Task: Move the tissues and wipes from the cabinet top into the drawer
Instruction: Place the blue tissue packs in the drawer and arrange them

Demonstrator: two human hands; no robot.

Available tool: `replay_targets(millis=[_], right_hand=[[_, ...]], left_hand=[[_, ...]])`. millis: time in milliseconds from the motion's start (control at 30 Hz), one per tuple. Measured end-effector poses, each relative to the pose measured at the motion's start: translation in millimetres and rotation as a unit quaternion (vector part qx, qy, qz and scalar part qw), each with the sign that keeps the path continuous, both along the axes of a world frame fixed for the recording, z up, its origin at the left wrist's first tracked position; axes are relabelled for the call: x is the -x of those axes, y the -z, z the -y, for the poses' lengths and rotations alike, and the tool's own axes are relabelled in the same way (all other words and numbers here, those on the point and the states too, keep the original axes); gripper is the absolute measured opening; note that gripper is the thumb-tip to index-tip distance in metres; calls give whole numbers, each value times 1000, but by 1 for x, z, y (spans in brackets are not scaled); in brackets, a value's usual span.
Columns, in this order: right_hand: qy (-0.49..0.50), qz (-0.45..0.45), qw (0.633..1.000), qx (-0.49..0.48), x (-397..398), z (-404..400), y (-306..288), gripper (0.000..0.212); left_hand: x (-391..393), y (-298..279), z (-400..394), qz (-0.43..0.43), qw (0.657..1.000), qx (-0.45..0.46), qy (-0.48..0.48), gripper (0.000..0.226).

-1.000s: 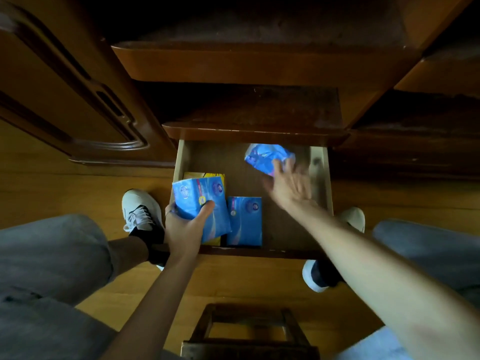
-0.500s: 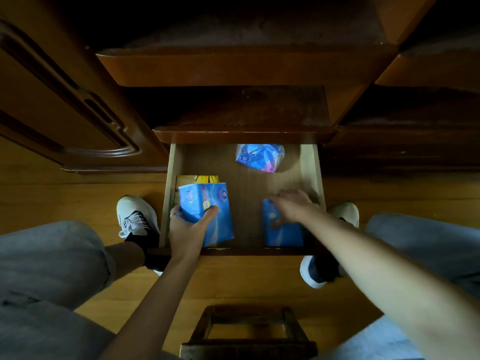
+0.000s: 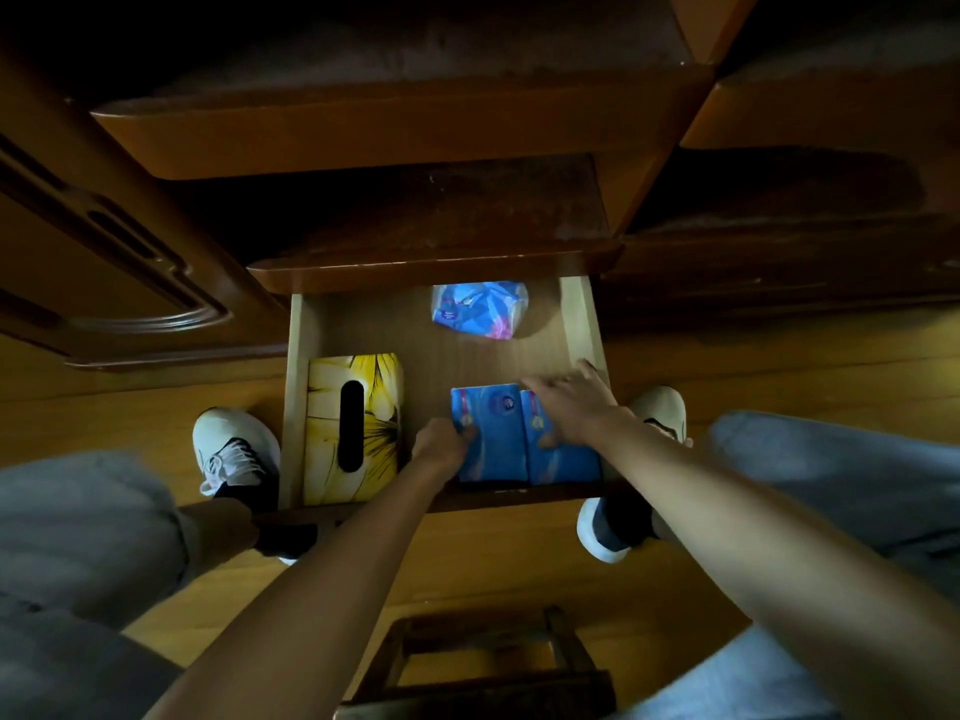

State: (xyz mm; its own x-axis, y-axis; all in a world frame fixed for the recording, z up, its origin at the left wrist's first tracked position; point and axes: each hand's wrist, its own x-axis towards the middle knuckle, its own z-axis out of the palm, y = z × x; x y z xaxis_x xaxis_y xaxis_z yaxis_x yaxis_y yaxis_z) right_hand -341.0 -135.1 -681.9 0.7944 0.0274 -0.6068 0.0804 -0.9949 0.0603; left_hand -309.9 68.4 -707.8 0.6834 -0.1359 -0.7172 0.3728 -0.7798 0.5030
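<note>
Head view: left hand (image 3: 441,449) gripping 1 blue pack (image 3: 491,433), right hand (image 3: 571,402) flat on another (image 3: 563,459), inside drawer (image 3: 298,356)

Wooden floor (image 3: 727,366), white sneakers (image 3: 234,449), perhaps a stool (image 3: 483,662).

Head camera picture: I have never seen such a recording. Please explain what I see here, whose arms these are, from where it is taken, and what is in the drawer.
No machine is here. A person wears a camera on the head, so the view looks down over their own two arms, knees and shoes. Below them is an open wooden drawer of a dark cabinet. Inside, at the left, lies a yellow tissue box. At the front right, two blue packs sit side by side: the left hand holds the left blue pack, and the right hand rests with spread fingers on the right blue pack. Further back lies a crumpled blue packet, touched by nothing.
</note>
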Motion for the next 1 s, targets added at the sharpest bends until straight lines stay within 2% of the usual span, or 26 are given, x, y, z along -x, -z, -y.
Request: replay_targets(millis=[67, 133, 200, 267, 333, 400, 467, 533, 600, 633, 667, 733, 800, 900, 1000], right_hand=[[29, -31, 998, -52, -5, 0, 0, 112], [72, -58, 989, -119, -9, 1, -1, 117], [121, -55, 972, -193, -8, 1, 2, 103], [140, -23, 960, -239, -7, -5, 7, 73], [152, 0, 954, -257, -9, -13, 12, 47], [135, 16, 963, -232, -12, -22, 12, 40], [74, 51, 981, -169, -16, -27, 13, 41], [65, 46, 986, -147, -21, -28, 13, 43], [121, 23, 976, -177, -22, -28, 13, 41], [160, 23, 967, -199, -20, -27, 14, 40], [193, 40, 957, -211, -17, -27, 13, 40], [254, 105, 939, -207, -13, -27, 9, 43], [287, 156, 923, -204, -12, -27, 4, 44], [265, 149, 927, -218, -7, -31, -2, 47], [231, 114, 936, -241, 2, -35, -1, 51]], left_hand=[[-8, 1, -6, -12, 999, 17, 29, 40], [-12, 1, -12, -22, 998, 37, 49, 39], [-15, 1, -16, -22, 996, 38, 75, 40], [-18, -1, -17, -17, 993, 23, 119, 38], [-23, -4, -20, -8, 983, -8, 183, 22], [-24, -9, -23, 3, 966, -40, 255, 31], [-25, -18, -27, 45, 952, -61, 298, 24], [-29, -28, -37, 170, 942, -109, 266, 20], [-38, -37, -52, 293, 925, -176, 165, 39], [-42, -38, -61, 311, 920, -206, 123, 54], [-45, -37, -68, 293, 923, -225, 105, 67], [-41, -31, -74, 205, 943, -232, 118, 89], [-29, -18, -74, 149, 954, -226, 130, 99], [-29, -11, -73, 171, 958, -211, 89, 89], [-47, -31, -64, 211, 963, -148, 82, 70]])
